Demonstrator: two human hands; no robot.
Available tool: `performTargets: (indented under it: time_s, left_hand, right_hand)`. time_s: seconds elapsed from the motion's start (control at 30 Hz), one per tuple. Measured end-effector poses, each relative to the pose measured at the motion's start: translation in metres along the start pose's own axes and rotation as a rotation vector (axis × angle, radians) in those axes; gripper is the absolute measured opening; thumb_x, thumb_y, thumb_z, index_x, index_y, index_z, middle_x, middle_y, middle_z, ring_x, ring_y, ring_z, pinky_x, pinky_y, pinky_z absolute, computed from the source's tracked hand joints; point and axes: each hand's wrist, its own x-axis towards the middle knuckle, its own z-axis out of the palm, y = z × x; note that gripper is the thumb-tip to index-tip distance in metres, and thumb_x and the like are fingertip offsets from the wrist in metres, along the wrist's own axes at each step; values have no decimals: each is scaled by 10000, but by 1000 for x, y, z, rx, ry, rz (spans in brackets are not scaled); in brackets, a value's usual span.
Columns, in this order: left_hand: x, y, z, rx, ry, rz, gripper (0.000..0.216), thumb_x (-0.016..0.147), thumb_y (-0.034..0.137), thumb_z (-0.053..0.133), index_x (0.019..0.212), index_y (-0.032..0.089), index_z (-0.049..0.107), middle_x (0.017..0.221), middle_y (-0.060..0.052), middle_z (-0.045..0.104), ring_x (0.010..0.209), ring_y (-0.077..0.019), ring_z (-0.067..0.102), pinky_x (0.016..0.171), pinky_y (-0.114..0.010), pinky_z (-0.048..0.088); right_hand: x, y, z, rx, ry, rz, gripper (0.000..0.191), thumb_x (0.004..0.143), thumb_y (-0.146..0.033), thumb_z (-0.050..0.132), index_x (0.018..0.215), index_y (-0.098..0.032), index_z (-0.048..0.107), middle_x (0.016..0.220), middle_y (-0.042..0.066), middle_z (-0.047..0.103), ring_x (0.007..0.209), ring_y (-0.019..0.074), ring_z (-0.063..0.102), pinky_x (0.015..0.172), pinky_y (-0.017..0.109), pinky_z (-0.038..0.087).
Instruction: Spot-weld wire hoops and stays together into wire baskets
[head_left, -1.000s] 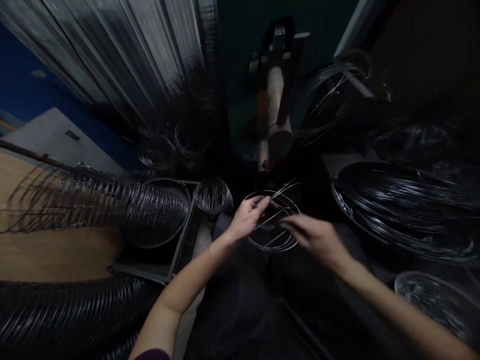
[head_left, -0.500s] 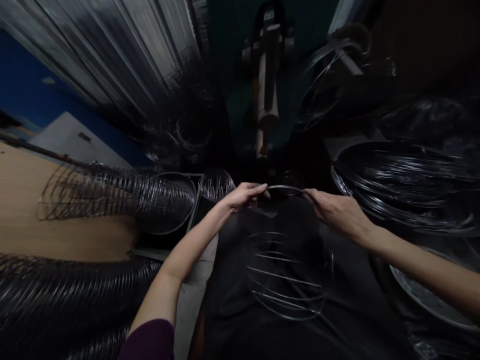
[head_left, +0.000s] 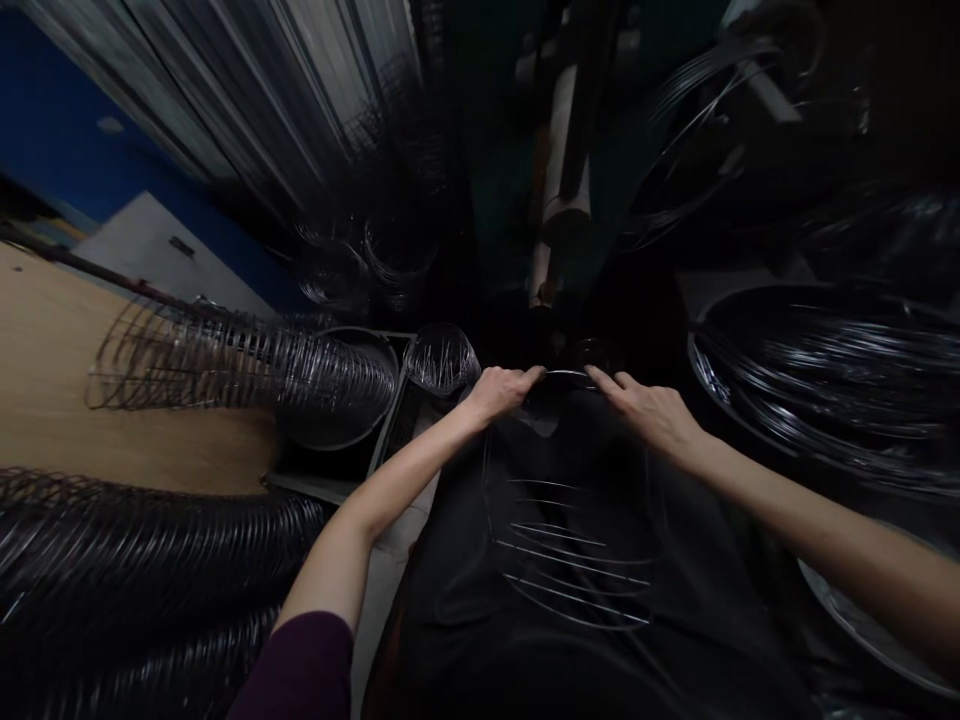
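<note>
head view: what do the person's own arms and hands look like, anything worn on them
The left hand and right hand are ungloved, with bare wrists. A dark purple sleeve ends above the left elbow; no sleeve shows on the right arm. Too dim to tell about rings.

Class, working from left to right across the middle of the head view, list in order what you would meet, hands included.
Row of wire rings → round cluster of thin wires → left hand → thin curved wire → right hand → large heap of wire coils.
</note>
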Motion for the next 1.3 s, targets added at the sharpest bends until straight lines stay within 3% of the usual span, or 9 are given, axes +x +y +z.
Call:
performTargets:
  time_s: [0.2,0.43,0.67,0.9,1.3]
  left_hand:
    - [9,-18,-37,-56,125,-83,394,953,438,344,1259,306,555,884,-63,710,744,-204,667,649,-263,435]
    - [28,-39,-85,-40,172,-105,393,942,463,357,1139,271,638,802,-48,700,700,-194,641,632,-253,413]
    - [39,-45,-92,-100,132,-93,415,944,483,339,1251,328,571,988,-31,711,802,-212,646,640,-262,402]
    - [45,-44,-95,-35,122,-86,432,939,498,332,1211,293,599,917,-55,710,779,-228,636,641,-270,399]
    - [43,-43,-90,39,119,-103,385,946,424,361,1251,308,564,934,-67,701,813,-208,651,691,-257,422]
  right_hand:
    - [27,9,-23,78,84,7,515,907,-176,332,1413,-230,406,1024,98,664,716,236,647,512,300,384]
    - [68,21,-57,147,141,24,457,923,-295,339,1358,-281,479,921,70,698,712,228,643,530,277,364]
    - [81,25,-63,178,95,65,467,930,-336,338,1378,-301,464,886,81,691,673,222,627,550,271,375]
    - [85,24,-79,234,-7,119,478,942,-442,277,1371,-340,462,874,78,672,641,211,598,534,269,354]
    - [88,25,-79,293,2,105,460,929,-448,283,1291,-303,528,824,65,653,639,202,590,530,261,353]
